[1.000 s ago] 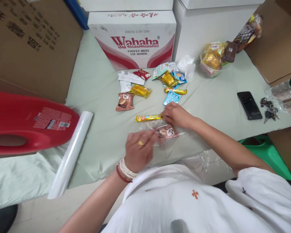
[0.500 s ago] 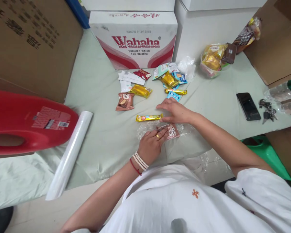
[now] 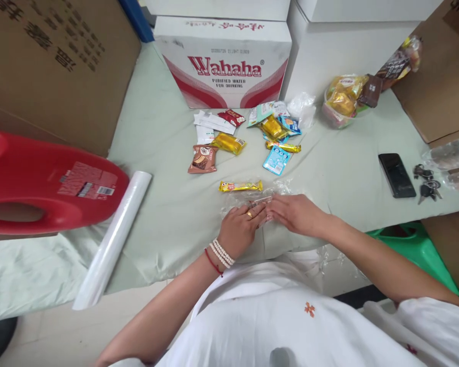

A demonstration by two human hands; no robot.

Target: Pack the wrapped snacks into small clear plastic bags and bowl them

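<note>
A brown snack packet lies on clear plastic film at the table's front, mostly covered by both hands. My left hand, with a ring and a bracelet, rests over its left side, fingers curved onto it. My right hand holds the right side, fingers pressed together, with the thumb hidden. Crinkled clear film sticks out around the packet. Just beyond the film, a yellow snack stick lies crosswise.
Behind lie a brown cookie packet, a blue sachet and several other snacks. A water carton stands at the back. At left are a film roll and a red jug; at right, a phone and keys.
My right hand has moved from near the blue sachet and yellow stick down onto the brown packet's right side. The blue sachet is now uncovered. My left hand stays in place.
</note>
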